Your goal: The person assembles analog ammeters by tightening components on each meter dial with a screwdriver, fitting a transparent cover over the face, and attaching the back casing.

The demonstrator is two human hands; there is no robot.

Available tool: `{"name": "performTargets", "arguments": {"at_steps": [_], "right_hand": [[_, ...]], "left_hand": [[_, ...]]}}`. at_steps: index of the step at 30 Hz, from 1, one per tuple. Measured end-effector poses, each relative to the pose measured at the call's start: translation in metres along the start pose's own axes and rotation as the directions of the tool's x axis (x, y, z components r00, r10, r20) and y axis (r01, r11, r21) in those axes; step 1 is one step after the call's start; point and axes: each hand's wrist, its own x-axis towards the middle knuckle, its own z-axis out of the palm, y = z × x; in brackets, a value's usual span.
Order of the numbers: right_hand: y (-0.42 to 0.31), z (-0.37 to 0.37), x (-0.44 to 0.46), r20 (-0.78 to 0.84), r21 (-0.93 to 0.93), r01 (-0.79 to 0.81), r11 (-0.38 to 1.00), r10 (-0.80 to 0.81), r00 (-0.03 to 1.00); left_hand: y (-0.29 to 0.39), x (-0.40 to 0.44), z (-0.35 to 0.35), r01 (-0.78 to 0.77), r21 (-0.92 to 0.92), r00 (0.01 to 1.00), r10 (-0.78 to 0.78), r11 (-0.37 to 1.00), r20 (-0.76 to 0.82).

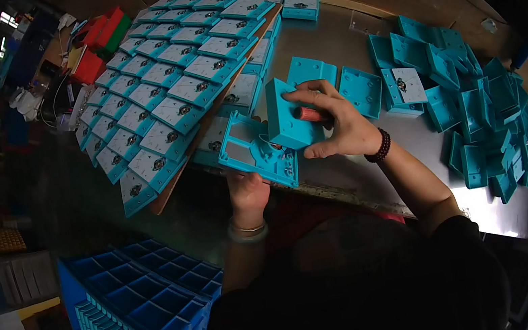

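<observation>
My left hand (248,193) is closed on the lower edge of an open teal plastic housing (241,142), tilted so that a thin wire and small parts show inside. My right hand (348,124) grips a teal box-shaped shell (285,117) between fingers and thumb, right above that housing. Whether the two touch is hard to tell. A reddish cylinder (310,114), perhaps a tool handle, shows under the right fingers. Behind this hand lie an open teal shell (361,91) and another teal piece (313,70). A teal unit with a pale plate (405,86) rests to the right.
Overlapping rows of teal units with pale plates (165,74) cover a board on the left. Loose teal shells (468,93) are heaped at the right of the metal table (326,33). Blue crates (153,315) stand below left, and a red bin (89,67) is farther back.
</observation>
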Motion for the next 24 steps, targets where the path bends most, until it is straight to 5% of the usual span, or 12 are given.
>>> {"name": "performTargets", "arguments": {"at_steps": [9, 15, 24], "right_hand": [[-0.006, -0.006, -0.029, -0.13, 0.04, 0.004, 0.999, 0.001, 0.991], [-0.022, 0.005, -0.026, 0.017, 0.217, 0.118, 0.969, -0.125, 0.992], [-0.022, 0.011, -0.027, 0.031, 0.269, 0.108, 0.957, -0.121, 0.992]], "left_hand": [[0.003, 0.01, 0.023, -0.044, 0.063, 0.989, 0.034, 0.997, 0.146], [0.0, 0.0, 0.037, 0.023, 0.334, 0.991, -0.067, 0.942, 0.119], [0.004, 0.008, 0.049, -0.082, 0.385, 0.977, -0.003, 0.919, 0.215]]}}
